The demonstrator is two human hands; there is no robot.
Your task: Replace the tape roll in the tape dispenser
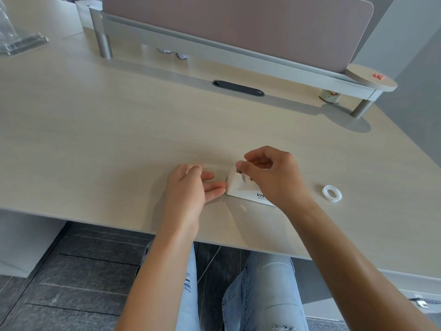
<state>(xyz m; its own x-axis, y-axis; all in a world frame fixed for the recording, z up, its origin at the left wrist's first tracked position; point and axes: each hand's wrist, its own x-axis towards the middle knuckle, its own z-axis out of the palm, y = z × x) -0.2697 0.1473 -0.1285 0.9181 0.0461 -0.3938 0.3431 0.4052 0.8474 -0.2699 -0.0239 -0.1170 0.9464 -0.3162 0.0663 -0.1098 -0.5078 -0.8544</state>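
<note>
A small white tape dispenser (pixel 241 187) stands on the pale wooden desk (pixel 119 139) near its front edge. My right hand (pixel 269 177) is over its top, thumb and fingers pinched on a tape roll (pixel 244 179) that sits in the dispenser's slot. My left hand (pixel 191 185) is just left of the dispenser, fingertips touching its front end, and seems to hold a strip of clear tape (pixel 210 166) between thumb and forefinger. A second, white tape ring (pixel 331 193) lies flat on the desk to the right, apart from both hands.
A raised shelf with a pinkish divider panel (pixel 238 27) runs along the back of the desk. A dark cable slot (pixel 238 87) is set in the desk. A small patterned tape roll (pixel 329 95) sits under the shelf's right end. Clear plastic items (pixel 16 39) stand far left.
</note>
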